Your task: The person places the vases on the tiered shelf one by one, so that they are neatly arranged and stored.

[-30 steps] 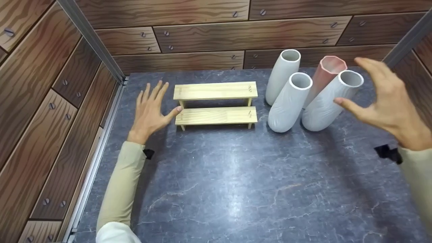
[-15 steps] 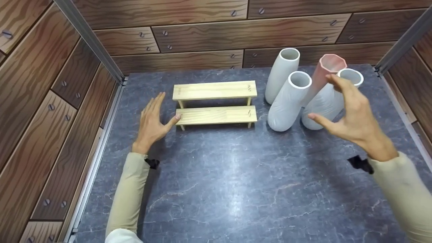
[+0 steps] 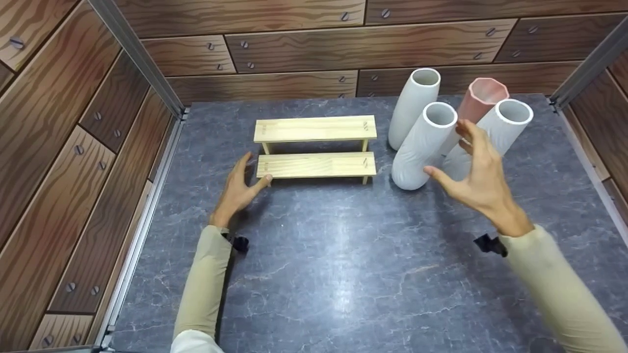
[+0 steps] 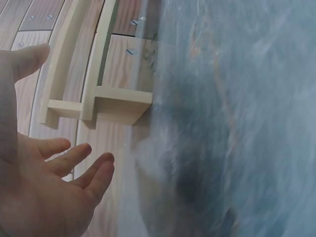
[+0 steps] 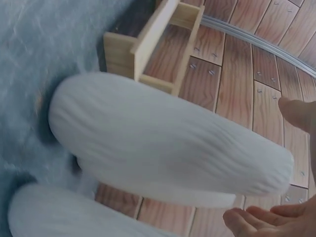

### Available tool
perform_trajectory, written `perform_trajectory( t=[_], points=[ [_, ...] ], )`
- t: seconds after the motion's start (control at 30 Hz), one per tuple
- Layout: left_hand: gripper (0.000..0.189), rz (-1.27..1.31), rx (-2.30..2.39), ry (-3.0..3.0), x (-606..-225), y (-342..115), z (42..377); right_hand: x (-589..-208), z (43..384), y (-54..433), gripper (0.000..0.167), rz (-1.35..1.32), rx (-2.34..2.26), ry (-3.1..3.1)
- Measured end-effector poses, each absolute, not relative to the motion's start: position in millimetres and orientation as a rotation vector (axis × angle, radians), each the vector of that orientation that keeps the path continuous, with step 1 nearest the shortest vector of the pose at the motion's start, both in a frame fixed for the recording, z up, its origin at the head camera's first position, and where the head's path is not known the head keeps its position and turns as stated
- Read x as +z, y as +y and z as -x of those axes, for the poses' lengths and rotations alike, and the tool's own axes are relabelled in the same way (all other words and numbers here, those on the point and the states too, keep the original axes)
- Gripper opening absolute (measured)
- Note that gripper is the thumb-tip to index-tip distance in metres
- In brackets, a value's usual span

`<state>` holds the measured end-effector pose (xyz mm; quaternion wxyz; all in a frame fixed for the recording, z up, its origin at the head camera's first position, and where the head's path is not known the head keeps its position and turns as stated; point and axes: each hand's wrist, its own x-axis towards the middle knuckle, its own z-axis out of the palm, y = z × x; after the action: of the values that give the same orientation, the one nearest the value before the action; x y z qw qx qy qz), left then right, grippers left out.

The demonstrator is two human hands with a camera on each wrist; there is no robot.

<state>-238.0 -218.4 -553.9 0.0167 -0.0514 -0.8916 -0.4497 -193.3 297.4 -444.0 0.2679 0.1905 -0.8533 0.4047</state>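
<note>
A pale two-step wooden stand (image 3: 316, 165) is on the tabletop, left of a group of vases. My left hand (image 3: 236, 192) is at the stand's left end, thumb overlapping its front corner in the head view. In the left wrist view that hand (image 4: 54, 192) has its fingers spread, and nothing is in it. My right hand (image 3: 480, 182) is beside the front white vase (image 3: 417, 156), thumb and fingers apart at its right side. The right wrist view shows this ribbed vase (image 5: 163, 138) reaching toward the gap between thumb and fingers. Part of the right white vase (image 3: 505, 128) is hidden behind the right hand.
Another white vase (image 3: 413, 112) stands behind the front one, and a pink vase (image 3: 472, 110) with an angular rim is at the back right. Wood-patterned walls (image 3: 299, 49) enclose the dark marbled tabletop (image 3: 314, 274). A metal rail (image 3: 140, 235) runs along the left edge.
My right hand has moved left and slightly down, from the right white vase to the front one. My left hand has come right and lower toward the stand. Stand and vases have stayed put.
</note>
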Motion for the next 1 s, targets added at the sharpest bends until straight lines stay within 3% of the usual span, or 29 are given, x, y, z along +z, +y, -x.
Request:
perform_trajectory(
  t=[0.47,1.0],
  points=[
    [0.079,0.02,-1.691,-2.624,-573,-209,249,-488,207,276,0.106,-0.376,1.202,-2.301],
    [0.067,-0.053,-2.146,-2.3,-578,-206,257,-509,222,274,0.097,-0.251,1.24,-2.339]
  ],
)
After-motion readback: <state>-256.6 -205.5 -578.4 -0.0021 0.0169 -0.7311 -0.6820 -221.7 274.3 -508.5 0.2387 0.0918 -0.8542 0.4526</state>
